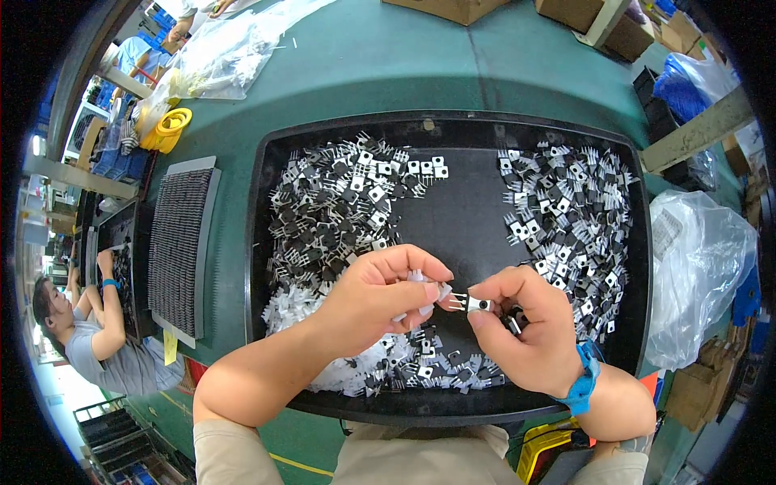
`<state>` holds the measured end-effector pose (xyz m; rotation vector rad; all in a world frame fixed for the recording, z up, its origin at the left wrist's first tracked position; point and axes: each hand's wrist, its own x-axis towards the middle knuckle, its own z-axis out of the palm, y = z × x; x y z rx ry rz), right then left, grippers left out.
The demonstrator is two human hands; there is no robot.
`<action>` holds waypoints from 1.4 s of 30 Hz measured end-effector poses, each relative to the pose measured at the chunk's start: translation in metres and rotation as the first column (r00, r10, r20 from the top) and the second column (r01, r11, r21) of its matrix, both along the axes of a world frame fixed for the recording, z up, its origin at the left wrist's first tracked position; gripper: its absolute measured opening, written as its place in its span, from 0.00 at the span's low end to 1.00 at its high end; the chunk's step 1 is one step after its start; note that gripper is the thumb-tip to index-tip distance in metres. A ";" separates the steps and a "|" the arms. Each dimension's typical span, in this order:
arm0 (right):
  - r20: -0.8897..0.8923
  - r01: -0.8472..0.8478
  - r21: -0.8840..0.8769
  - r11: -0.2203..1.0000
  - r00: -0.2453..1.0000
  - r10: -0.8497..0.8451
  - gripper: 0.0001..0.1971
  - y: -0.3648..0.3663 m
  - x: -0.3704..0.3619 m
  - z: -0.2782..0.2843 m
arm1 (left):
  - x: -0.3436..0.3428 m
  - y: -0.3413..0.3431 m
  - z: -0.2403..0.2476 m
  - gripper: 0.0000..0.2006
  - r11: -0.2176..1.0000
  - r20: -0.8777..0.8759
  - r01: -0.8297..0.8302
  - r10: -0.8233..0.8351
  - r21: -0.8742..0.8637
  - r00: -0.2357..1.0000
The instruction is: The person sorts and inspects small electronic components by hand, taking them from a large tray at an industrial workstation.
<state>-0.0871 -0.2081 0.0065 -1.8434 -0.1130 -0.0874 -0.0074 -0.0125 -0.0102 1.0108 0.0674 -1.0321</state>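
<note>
Over the middle of a black tray, my two hands meet closely. My left hand is closed around several small white plastic pieces, with one white piece at its fingertips. Thumb and index finger of my right hand pinch a three-legged transistor, its legs pointing left at that white piece; I cannot tell whether they touch. At least one more black part sits in the curled right fingers. Loose transistors heap on the tray's left, and white pieces pile nearer me. Transistors with whitish legs cover the right side.
Left of the tray lies a panel with dense dark rows. A yellow coil and clear bag sit beyond it. Another plastic bag lies at right. A co-worker sits at far left. Cardboard boxes stand behind.
</note>
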 end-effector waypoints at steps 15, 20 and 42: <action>-0.007 0.053 -0.019 0.998 0.999 -0.053 0.08 0.008 0.000 -0.012 | -0.003 -0.002 -0.001 0.08 0.997 0.091 0.049 -0.054 0.056 0.994; 0.075 -0.017 -0.044 0.999 0.997 0.020 0.07 0.006 0.004 -0.013 | -0.004 -0.001 -0.004 0.09 0.993 0.122 0.100 -0.108 0.067 0.987; 0.059 0.001 0.008 1.000 0.998 -0.001 0.08 0.004 0.002 -0.011 | 0.000 0.003 -0.002 0.05 0.980 0.119 0.160 -0.174 0.120 0.978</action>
